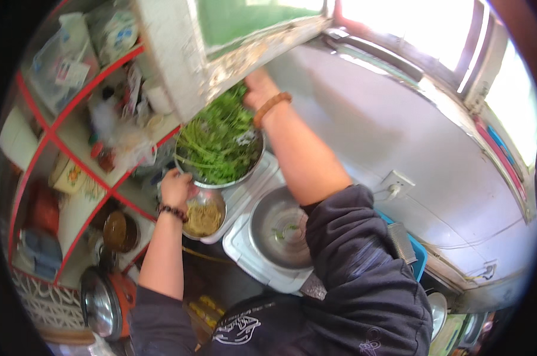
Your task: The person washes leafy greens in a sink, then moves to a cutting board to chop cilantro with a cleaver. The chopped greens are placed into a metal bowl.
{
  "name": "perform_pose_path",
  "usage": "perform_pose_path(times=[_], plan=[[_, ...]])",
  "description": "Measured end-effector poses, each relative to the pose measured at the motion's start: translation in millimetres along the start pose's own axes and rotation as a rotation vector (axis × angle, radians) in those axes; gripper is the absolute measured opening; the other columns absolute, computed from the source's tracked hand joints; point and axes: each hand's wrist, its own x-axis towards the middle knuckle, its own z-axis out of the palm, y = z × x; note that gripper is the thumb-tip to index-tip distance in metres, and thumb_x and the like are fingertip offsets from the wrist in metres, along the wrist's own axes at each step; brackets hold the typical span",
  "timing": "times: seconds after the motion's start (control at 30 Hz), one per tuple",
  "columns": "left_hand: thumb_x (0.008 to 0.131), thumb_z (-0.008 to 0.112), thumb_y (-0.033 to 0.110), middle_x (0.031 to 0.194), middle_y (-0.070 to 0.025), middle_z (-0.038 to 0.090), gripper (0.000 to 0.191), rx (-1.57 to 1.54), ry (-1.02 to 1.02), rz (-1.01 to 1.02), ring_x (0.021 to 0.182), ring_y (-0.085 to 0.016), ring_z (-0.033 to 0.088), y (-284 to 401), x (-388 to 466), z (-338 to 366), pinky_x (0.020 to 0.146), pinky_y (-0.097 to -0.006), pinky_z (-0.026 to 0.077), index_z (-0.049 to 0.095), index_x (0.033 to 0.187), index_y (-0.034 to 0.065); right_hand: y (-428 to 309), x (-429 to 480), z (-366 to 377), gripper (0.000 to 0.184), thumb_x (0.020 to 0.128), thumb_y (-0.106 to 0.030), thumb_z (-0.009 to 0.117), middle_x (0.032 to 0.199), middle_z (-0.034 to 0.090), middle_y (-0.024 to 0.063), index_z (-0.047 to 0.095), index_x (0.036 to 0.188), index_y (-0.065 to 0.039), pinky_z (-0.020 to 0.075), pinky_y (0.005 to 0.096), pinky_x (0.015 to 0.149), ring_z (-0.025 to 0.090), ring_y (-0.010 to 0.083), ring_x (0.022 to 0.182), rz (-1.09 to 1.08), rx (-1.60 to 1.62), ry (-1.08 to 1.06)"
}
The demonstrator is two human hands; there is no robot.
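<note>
Leafy green herbs (219,138) with long stems fill a metal basin (192,178) beneath a peeling window frame. My right hand (257,91), a bead bracelet at its wrist, is at the basin's far right edge; its fingers are partly hidden behind the frame, so its hold is unclear. My left hand (175,189) is at the rims where the herb basin meets a smaller metal bowl of pale yellowish food (204,218); whether it grips either rim cannot be told. Nearer to me, a wide metal bowl (268,240) with a few green bits stands on a white plastic lid or container (241,262).
Red-edged shelves (110,191) with bags and containers stand at left, an orange cooker (123,298) below them. The open window frame (255,58) overhangs the herbs. On the right are a wall socket with a plug (397,184), a metal grater (402,242) and a blue basket (419,256).
</note>
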Motion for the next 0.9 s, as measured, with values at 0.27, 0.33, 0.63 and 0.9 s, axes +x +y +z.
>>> perform_pose_path(times=[0.27, 0.33, 0.63, 0.9], plan=[[0.097, 0.069, 0.014, 0.12, -0.0117, 0.067, 0.069, 0.005, 0.098, -0.112, 0.095, -0.023, 0.069, -7.5, -21.2, -29.2, 0.078, -0.04, 0.06, 0.041, 0.159, -0.0004, -17.6, -36.7, 63.7, 0.051, 0.104, -0.038, 0.062, 0.156, 0.056, 0.01, 0.057, 0.147, -0.011, 0.0459, 0.0523, 0.115, 0.055, 0.0277, 0.14, -0.156, 0.088, 0.143], [0.096, 0.069, 0.015, 0.126, -0.0113, 0.066, 0.066, 0.018, 0.151, -0.083, 0.102, -0.023, 0.068, 3.5, -37.3, -21.7, 0.079, -0.041, 0.059, 0.045, 0.155, -0.0007, -14.3, -33.9, 60.2, 0.053, 0.103, -0.039, 0.063, 0.158, 0.055, 0.0084, 0.056, 0.148, -0.011, 0.0398, 0.0518, 0.12, 0.052, 0.0266, 0.142, -0.159, 0.096, 0.132], [0.094, 0.069, 0.014, 0.125, -0.0126, 0.066, 0.058, -0.017, 0.186, 0.112, 0.103, -0.021, 0.068, 8.2, -74.7, -31.0, 0.078, -0.0356, 0.059, 0.054, 0.147, -0.0048, 19.9, -24.9, 72.1, 0.048, 0.109, -0.036, 0.06, 0.139, 0.066, 0.0185, 0.056, 0.144, -0.003, 0.0628, 0.0525, 0.096, 0.068, 0.0389, 0.119, -0.102, 0.129, -0.015], [0.102, 0.059, 0.07, 0.132, -0.03, 0.061, 0.097, -0.697, -0.15, -0.008, 0.11, -0.038, 0.069, 29.6, -127.7, -36.8, 0.097, -0.0519, 0.059, 0.032, 0.163, -0.001, 65.8, -59.3, 138.9, 0.052, 0.11, -0.038, 0.044, 0.115, 0.075, 0.0237, 0.065, 0.132, 0.004, 0.0593, 0.0528, 0.098, 0.072, 0.039, 0.108, 0.392, 0.235, -0.362]])
